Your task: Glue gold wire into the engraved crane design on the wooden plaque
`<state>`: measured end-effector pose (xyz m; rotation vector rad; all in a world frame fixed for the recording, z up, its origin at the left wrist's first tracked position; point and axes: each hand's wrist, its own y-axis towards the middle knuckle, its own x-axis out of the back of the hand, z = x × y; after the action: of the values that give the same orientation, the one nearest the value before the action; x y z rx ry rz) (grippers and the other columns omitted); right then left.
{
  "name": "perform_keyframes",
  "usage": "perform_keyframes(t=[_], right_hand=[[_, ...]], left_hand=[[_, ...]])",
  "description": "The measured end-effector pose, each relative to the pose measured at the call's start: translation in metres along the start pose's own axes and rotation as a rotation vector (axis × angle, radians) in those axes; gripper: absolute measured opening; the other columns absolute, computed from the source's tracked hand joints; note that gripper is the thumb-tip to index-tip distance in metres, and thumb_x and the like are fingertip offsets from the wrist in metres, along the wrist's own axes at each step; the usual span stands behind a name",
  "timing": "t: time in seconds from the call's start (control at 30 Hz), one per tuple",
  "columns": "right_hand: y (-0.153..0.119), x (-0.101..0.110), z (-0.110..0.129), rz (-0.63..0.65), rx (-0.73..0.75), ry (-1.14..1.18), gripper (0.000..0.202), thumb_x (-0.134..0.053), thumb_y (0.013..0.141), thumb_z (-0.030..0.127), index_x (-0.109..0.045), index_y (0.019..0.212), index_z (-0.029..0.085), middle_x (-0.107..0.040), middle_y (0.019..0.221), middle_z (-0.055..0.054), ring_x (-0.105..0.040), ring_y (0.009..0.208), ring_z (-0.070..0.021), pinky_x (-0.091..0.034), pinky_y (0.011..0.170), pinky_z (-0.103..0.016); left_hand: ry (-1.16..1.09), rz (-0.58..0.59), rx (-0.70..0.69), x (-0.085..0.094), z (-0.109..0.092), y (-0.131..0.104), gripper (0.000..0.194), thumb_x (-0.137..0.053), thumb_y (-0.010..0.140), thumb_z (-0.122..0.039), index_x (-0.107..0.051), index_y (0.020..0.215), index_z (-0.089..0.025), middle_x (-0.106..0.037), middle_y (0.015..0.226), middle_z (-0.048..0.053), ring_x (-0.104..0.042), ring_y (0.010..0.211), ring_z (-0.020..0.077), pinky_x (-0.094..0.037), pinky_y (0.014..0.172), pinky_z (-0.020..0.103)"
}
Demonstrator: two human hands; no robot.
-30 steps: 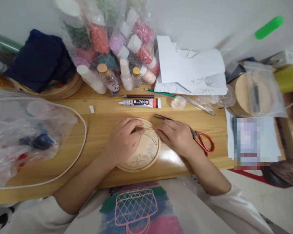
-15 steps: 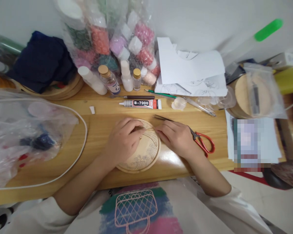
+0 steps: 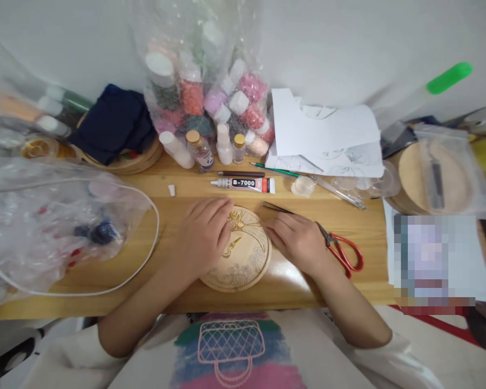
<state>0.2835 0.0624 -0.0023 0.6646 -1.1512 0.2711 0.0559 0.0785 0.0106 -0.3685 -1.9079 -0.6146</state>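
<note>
A round wooden plaque [image 3: 249, 258] lies flat on the table, with black line drawings of waves and a bird on it. Gold wire [image 3: 237, 220] follows part of the bird's wing, and a gold piece [image 3: 231, 247] forms its neck and head. My left hand [image 3: 204, 235] rests over the plaque's left side, fingers stretched and flat, thumb hidden. At the right rim, my right hand [image 3: 297, 243] has thumb and fingertips pinched; what they hold is too small to make out. Dark tweezers [image 3: 278, 208] lie partly under this hand, beside red-handled scissors [image 3: 348, 256].
Behind the plaque lie a B-7000 glue tube [image 3: 245, 185], a brown-handled tool [image 3: 241, 174] and a small white cap [image 3: 171, 190]. Bottles [image 3: 224, 146] and bagged bead jars [image 3: 227, 100] stand farther back. A white cable [image 3: 156, 232] and plastic bag [image 3: 65, 221] occupy the left.
My left fingers have straightened and drawn back left, uncovering the gold wing and neck. My right hand stays pinched at the rim. The view has tilted, shifting everything slightly down and right.
</note>
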Motion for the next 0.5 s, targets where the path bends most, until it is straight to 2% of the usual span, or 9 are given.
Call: perform_keyframes(t=[0.07,0.2,0.4,0.5], right_hand=[[0.0,0.0,0.0,-0.006,0.005,-0.003,0.015,-0.054,0.093,0.016,-0.066,0.084,0.015,-0.066,0.07,-0.002,-0.059,0.062,-0.014,-0.043,0.059,-0.027],[0.001,0.0,-0.001,-0.013,0.015,0.017,0.01,-0.058,0.091,0.014,-0.066,0.084,0.013,-0.067,0.07,-0.004,-0.059,0.062,-0.014,-0.041,0.059,-0.026],[0.001,-0.001,-0.001,-0.041,0.019,0.01,0.012,-0.058,0.091,0.014,-0.066,0.082,0.014,-0.067,0.07,-0.004,-0.058,0.06,-0.0136,-0.041,0.059,-0.026],[0.002,0.0,-0.001,-0.039,0.021,-0.013,0.016,-0.056,0.093,0.016,-0.066,0.08,0.016,-0.067,0.071,-0.002,-0.058,0.061,-0.0131,-0.042,0.059,-0.025]], left_hand=[[0.018,0.053,-0.014,0.001,-0.007,-0.006,0.034,-0.047,0.095,-0.024,-0.055,0.126,-0.011,-0.063,0.126,0.017,-0.058,0.119,0.0294,-0.048,0.101,0.047],[0.028,0.076,-0.042,-0.003,-0.014,-0.019,0.04,-0.05,0.095,-0.031,-0.053,0.13,-0.013,-0.057,0.135,0.018,-0.05,0.129,0.0327,-0.046,0.104,0.05],[0.019,0.123,-0.103,-0.01,-0.01,-0.029,0.045,-0.053,0.094,-0.037,-0.054,0.133,-0.014,-0.046,0.143,0.023,-0.042,0.135,0.0379,-0.044,0.104,0.057],[0.031,0.106,-0.122,-0.012,-0.008,-0.031,0.045,-0.054,0.093,-0.038,-0.054,0.133,-0.015,-0.044,0.145,0.023,-0.042,0.136,0.0387,-0.043,0.104,0.058]])
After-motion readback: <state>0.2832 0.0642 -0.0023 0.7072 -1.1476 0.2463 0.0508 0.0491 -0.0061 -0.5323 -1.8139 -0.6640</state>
